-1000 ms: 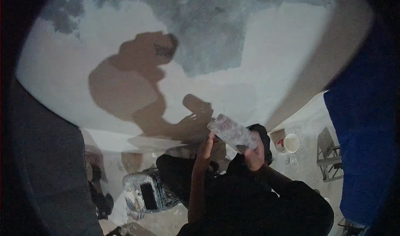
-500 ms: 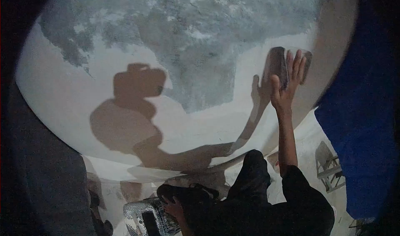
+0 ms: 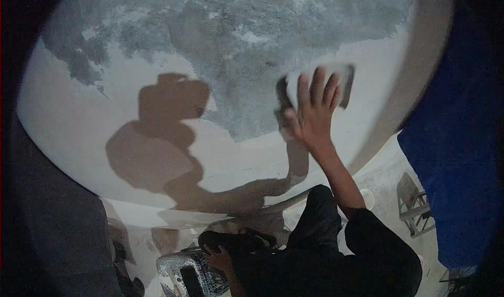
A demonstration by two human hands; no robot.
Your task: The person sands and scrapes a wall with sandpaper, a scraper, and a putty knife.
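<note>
My right hand (image 3: 316,105) lies flat with its fingers spread on a pale, blurred pad (image 3: 344,84) with a dark edge, against a large curved surface (image 3: 252,166). That surface is white with an uneven grey area (image 3: 231,61) on its upper part. My left hand (image 3: 218,257) is low in the view, beside my dark-clothed leg and a silvery patterned seat or box (image 3: 181,271). Its fingers are partly bent, and whether they grip anything is unclear.
Blue cloth (image 3: 467,150) hangs at the right and a dark grey sheet (image 3: 58,208) at the left. A metal frame (image 3: 417,213) stands at the lower right, near a pale round object (image 3: 366,199). My shadow (image 3: 152,155) falls across the curved surface.
My right hand and the pad have moved left across the curved surface, towards the grey area. My left hand stays in nearly the same place.
</note>
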